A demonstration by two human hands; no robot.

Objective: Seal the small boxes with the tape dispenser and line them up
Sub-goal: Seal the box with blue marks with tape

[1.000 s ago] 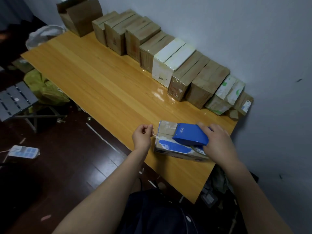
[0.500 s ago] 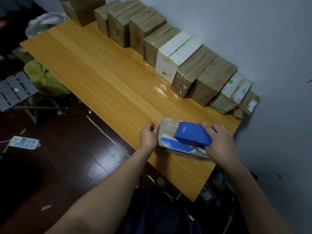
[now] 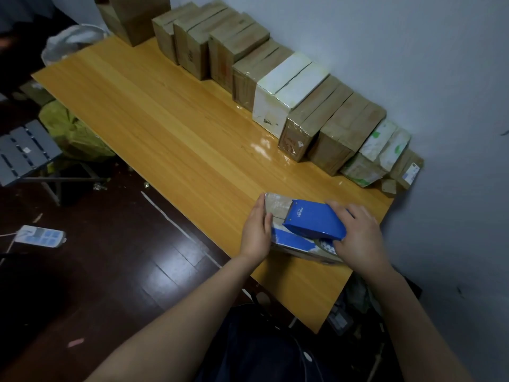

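A small box point(image 3: 278, 208) with a blue stripe lies near the front right edge of the wooden table point(image 3: 176, 133). On top of it sits a blue tape dispenser point(image 3: 312, 223), which my right hand point(image 3: 358, 232) grips from the right. My left hand point(image 3: 256, 230) lies flat against the box's left end, fingers straight. A row of sealed boxes point(image 3: 275, 78) stands along the wall, brown ones, a white one point(image 3: 286, 89) and a green-printed one point(image 3: 377, 150).
An open brown carton point(image 3: 132, 15) stands at the table's far end. Left of the table, on the dark floor, are a power strip point(image 3: 38, 236), a grey folding stool point(image 3: 24, 151) and a green bag point(image 3: 80, 136). The wall runs close on the right.
My left hand went from pinching something by the box's left end to pressing flat against it. The dispenser stayed on the box. The view shifted closer.
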